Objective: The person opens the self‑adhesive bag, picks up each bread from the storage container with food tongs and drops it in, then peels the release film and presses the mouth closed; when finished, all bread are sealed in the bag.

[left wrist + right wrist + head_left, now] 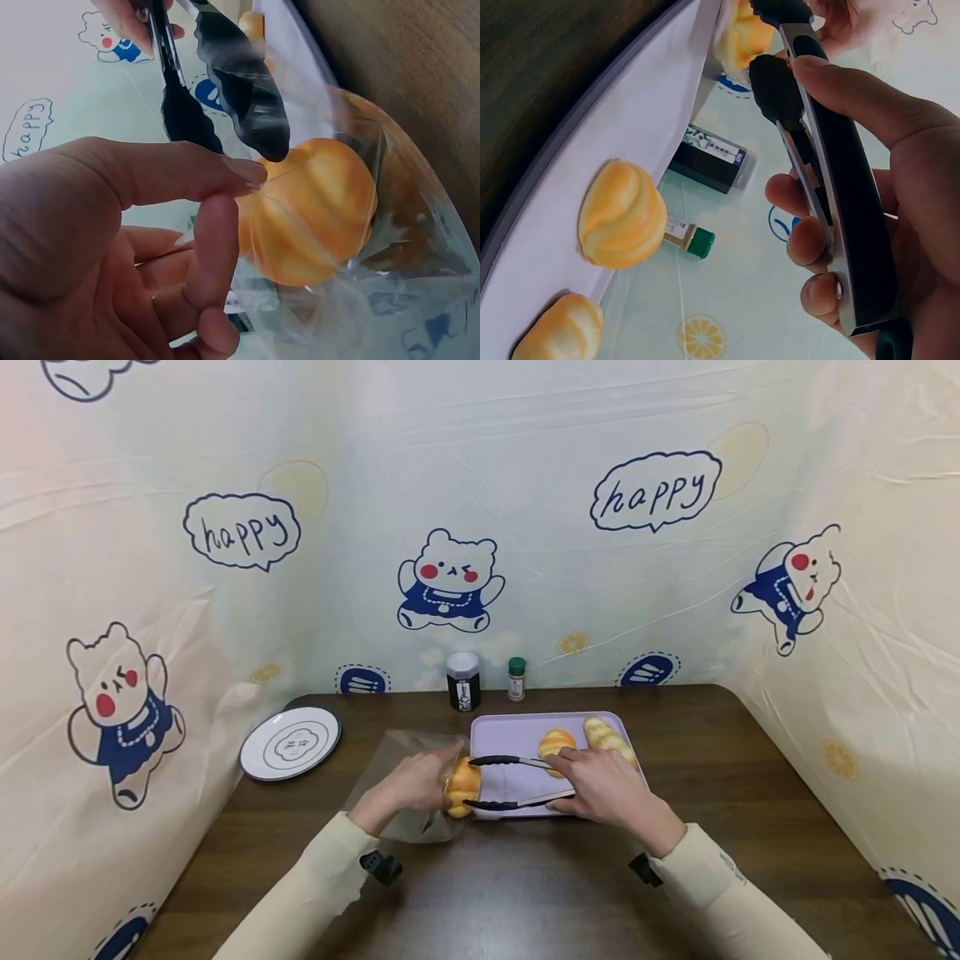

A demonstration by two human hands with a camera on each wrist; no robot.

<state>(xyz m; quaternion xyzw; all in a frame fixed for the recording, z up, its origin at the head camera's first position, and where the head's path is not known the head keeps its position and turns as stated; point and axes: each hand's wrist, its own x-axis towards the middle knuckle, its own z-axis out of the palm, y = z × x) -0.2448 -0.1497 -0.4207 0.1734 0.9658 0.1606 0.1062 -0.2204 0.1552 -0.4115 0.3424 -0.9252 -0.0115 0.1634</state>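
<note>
A clear plastic bag (422, 829) lies toward the left, and my left hand (416, 781) pinches its edge between thumb and index finger. Inside the bag, by its mouth, is a golden bread roll (319, 214). My right hand (611, 789) grips metal tongs (851, 202) with black tips. The tong arms stand apart, their tips near the roll's tray-facing side; whether they touch it I cannot tell. On the lilac tray (506, 724) sit another round roll (622, 214) and a longer, paler bread (603, 735), partly behind the right hand.
At the back of the brown table (525, 893) stand a dark jar with a white lid (463, 681) and a small green-capped shaker (517, 679). A white plate (292, 743) lies at the left edge. Printed cloth (525, 485) surrounds the table.
</note>
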